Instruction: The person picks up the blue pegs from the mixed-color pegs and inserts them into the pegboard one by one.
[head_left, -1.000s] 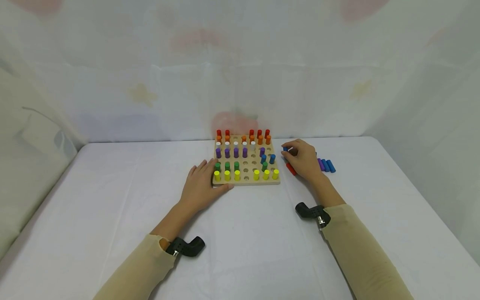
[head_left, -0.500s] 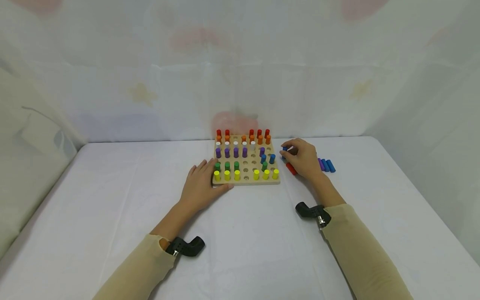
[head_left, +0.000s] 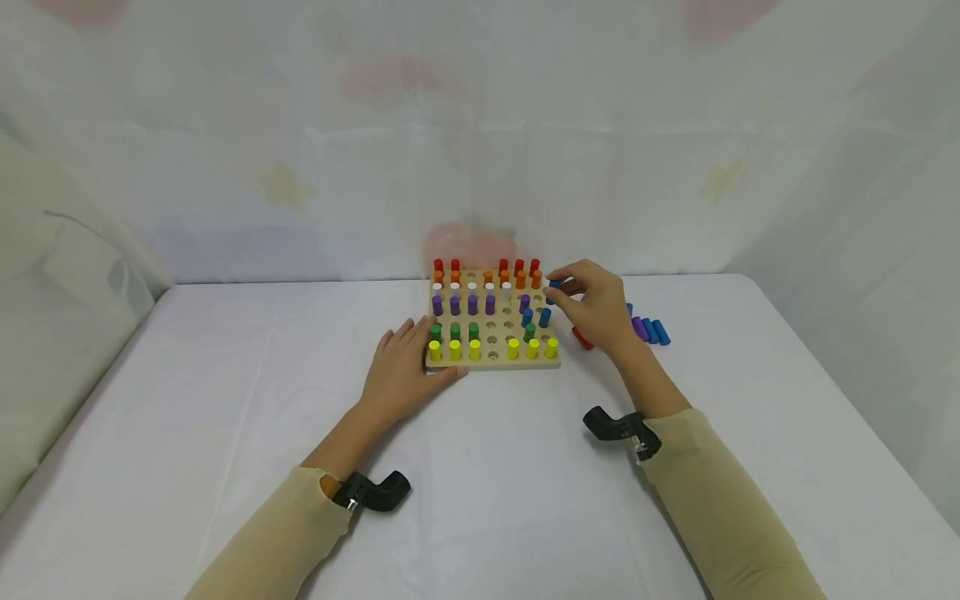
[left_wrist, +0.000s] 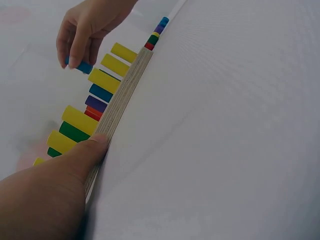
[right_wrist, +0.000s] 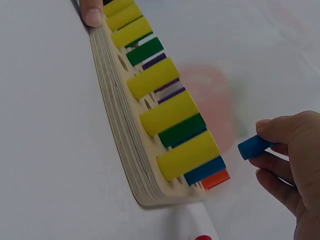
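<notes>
A wooden peg board (head_left: 495, 360) lies on the white counter (head_left: 480, 500), studded with upright red, orange, white, purple, blue, green and yellow pegs. The left hand (head_left: 401, 375) rests flat at the board's near left corner, fingers relaxed, thumb pressed along the near edge. The right hand (head_left: 592, 307) hovers over the board's right edge, pinching 1 blue peg (head_left: 553, 284) between thumb and fingertips, held above the board near its far right holes. Just right of the board, behind that hand, loose pegs (head_left: 651, 330) lie on the counter: purple, blue, and 1 red peg (head_left: 579, 337) closest to the board.
</notes>
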